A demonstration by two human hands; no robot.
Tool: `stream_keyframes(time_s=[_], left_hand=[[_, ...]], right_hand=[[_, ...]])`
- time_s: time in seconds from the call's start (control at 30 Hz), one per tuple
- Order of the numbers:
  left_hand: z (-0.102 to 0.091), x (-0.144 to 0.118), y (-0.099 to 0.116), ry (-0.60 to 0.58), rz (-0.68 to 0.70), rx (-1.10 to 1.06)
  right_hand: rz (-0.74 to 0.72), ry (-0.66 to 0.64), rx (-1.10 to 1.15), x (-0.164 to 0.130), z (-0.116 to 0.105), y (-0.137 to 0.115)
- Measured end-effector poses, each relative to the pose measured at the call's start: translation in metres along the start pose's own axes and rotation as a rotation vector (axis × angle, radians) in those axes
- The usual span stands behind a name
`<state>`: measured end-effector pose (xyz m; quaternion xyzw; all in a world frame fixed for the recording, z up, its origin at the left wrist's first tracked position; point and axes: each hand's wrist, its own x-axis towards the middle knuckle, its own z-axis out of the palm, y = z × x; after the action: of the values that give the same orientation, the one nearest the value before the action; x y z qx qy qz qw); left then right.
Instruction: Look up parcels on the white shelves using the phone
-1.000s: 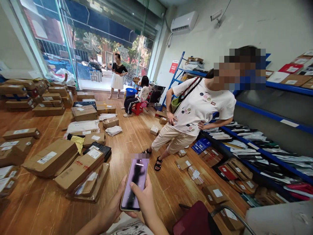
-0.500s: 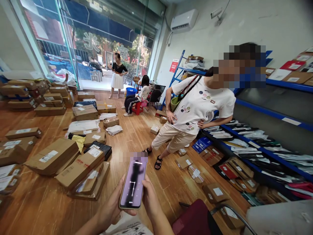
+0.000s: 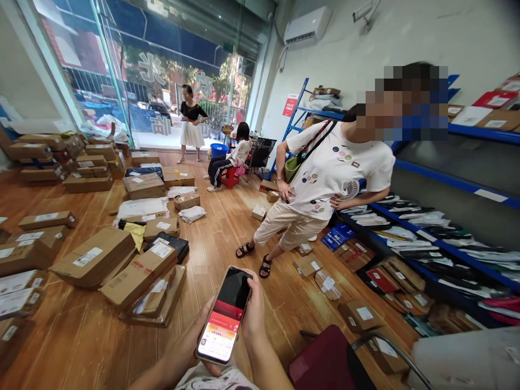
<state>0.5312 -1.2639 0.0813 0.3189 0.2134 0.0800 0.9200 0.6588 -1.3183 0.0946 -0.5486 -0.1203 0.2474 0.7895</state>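
Observation:
A smartphone (image 3: 224,317) is held upright between my two hands, low in the middle of the view. Its lit screen shows black at the top, then red and white below. My left hand (image 3: 202,330) is closed round the phone's left side and lower edge, with fingers passing beneath it. My right hand (image 3: 252,306) grips the upper right side, its thumb at the screen's top right corner. The fingers behind the phone are hidden.
Cardboard boxes (image 3: 93,257) lie over the wooden floor to the left. A person in a white T-shirt (image 3: 325,168) stands ahead, hands on hips. Blue shelving (image 3: 455,187) with parcels lines the right wall. A dark red chair (image 3: 325,360) is near my right. Two more people are by the window.
The phone's screen has gone from a purple unlock-pattern page to a red and white page. My right hand has moved up along the phone's side.

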Motion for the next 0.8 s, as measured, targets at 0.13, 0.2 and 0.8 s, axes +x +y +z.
stream_keyframes(time_s=[0.13,0.2,0.8], left_hand=[[0.001,-0.001,0.003,-0.010,-0.023,0.050],[0.001,-0.001,0.002,0.015,-0.017,0.047],[-0.008,-0.001,0.017,-0.035,-0.019,-0.001]], right_hand=[[0.022,-0.038,0.007,-0.007,0.006,-0.007],[0.053,-0.027,0.010,-0.008,0.007,-0.007],[0.191,-0.297,-0.083,-0.026,-0.003,-0.001]])
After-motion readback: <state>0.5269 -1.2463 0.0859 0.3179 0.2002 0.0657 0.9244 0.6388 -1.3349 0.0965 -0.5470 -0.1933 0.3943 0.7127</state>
